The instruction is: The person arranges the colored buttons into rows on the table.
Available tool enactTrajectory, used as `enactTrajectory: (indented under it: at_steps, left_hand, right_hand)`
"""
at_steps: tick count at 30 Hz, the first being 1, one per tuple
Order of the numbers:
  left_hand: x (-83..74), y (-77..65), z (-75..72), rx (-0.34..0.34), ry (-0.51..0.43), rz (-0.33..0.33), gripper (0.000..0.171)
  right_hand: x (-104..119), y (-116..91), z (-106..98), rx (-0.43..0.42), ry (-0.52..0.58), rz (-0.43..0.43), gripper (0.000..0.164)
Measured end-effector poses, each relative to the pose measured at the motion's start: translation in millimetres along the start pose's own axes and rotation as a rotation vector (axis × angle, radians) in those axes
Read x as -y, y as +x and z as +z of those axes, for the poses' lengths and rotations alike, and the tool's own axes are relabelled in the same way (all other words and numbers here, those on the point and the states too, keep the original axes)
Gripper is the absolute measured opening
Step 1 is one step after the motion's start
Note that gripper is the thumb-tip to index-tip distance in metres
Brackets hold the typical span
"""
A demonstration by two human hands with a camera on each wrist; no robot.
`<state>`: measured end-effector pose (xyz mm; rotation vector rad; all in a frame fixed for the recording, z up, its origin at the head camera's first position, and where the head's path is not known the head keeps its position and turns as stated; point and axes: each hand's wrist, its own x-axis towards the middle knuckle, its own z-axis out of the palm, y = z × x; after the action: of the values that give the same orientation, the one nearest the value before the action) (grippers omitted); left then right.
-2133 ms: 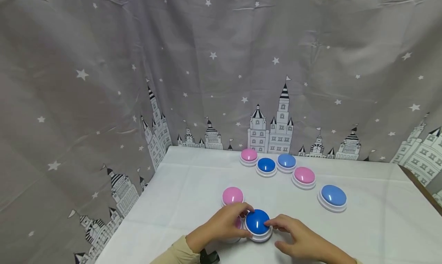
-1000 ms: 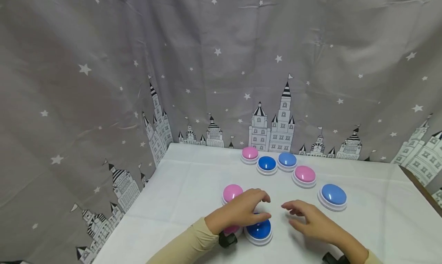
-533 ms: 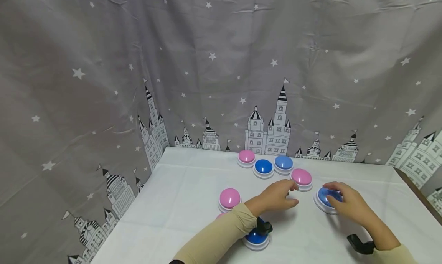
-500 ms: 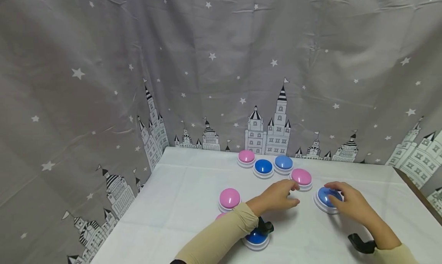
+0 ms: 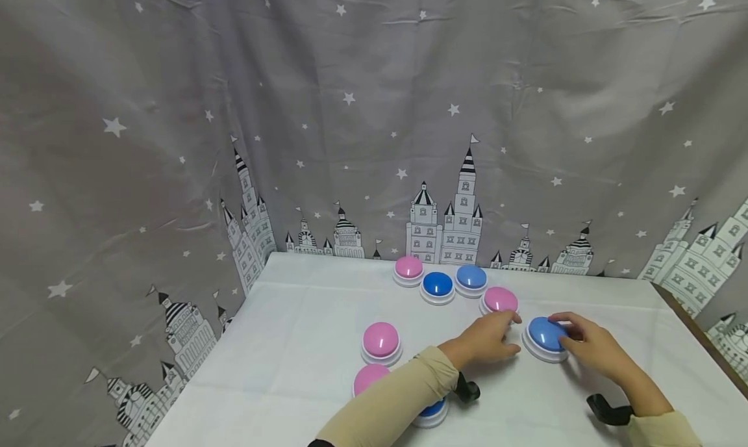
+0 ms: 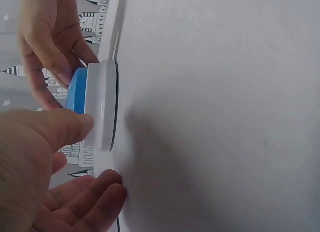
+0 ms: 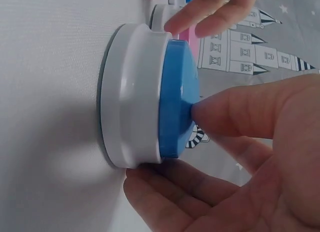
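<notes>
A light blue dome push button [image 5: 546, 333] with a white base stands on the white-covered table at the right. My right hand [image 5: 596, 348] grips it from the right: in the right wrist view the thumb touches the blue dome and the other fingers curl at the side of the base [image 7: 132, 96]. To the button's left, my left hand [image 5: 486, 336] holds nothing, its thumb and fingers apart and pointing at the button. Its fingers overlap the front of a pink push button [image 5: 500, 297]. In the left wrist view the left thumb [image 6: 70, 128] overlaps the white base.
At the back are a pink button [image 5: 408, 266], a dark blue button [image 5: 437, 283] and another light blue one [image 5: 471, 276]. Two pink buttons [image 5: 381, 338] stand front left. My left sleeve [image 5: 397, 395] partly hides a dark blue button [image 5: 429, 418]. A grey curtain [image 5: 350, 57] hangs behind.
Both hands have left the front dark blue button and moved right to the light blue one. Over the last half second, the right hand has shifted from over its dome towards its right side.
</notes>
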<state>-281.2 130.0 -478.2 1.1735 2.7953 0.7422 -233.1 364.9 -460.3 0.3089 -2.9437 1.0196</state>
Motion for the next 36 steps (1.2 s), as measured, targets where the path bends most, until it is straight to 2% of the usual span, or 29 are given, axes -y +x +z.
enactTrajectory:
  at_steps: [4,8,13,19,23,30,36]
  left_hand:
    - [-2.4,-0.1,1.3,-0.012,-0.029,0.005,0.049]
    - [-1.7,-0.8,3.2,-0.009,-0.056,-0.014,0.052]
    - [5.3,-2.8,2.9,-0.019,-0.012,-0.001,0.056]
    - [18.8,-13.8,-14.1,0.021,-0.038,0.015,0.055]
    - [29.3,-29.2,-35.8,0.061,-0.065,0.011,0.053]
    - [51.4,-68.6,-71.6,0.103,-0.078,0.033,0.052]
    - [74.8,-98.8,-92.2,0.126,-0.135,-0.015,0.055]
  right_hand:
    - [2.2,-0.8,0.5,0.006,0.031,0.006,0.035]
    - [9.4,-1.1,4.4,0.034,0.107,-0.022,0.031]
    - [22.7,-0.5,12.1,0.054,0.123,-0.059,0.029]
    - [38.6,0.4,22.1,0.071,0.149,-0.112,0.032]
    - [52.7,0.8,31.1,0.078,0.190,-0.169,0.035]
    - [77.5,1.7,55.5,0.144,0.272,-0.273,0.038]
    - [96.1,9.1,78.0,0.210,0.322,-0.346,0.037]
